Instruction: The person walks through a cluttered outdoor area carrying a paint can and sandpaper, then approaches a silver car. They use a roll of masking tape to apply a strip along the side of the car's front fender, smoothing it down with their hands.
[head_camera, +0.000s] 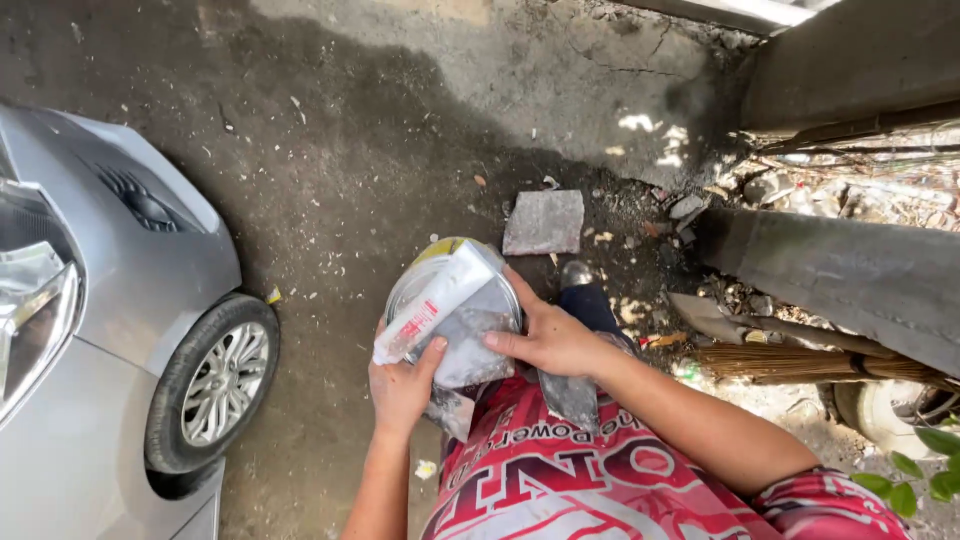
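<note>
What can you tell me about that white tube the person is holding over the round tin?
The white tube is long and slim, plastic by the look of it, with a red and white printed patch near its lower end. It lies slantwise across the top of the round metal tin. The left hand holds its lower end, thumb up beside it. The right hand touches the clear plastic wrap just below it.

Shiny metal tin (500, 290); glossy plastic packet (432, 300); rough concrete ground (350, 150); glossy car (120, 300).

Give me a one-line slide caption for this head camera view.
Left hand and right hand grip a round metal tin with white and clear plastic packets, beside a silver car.
</note>
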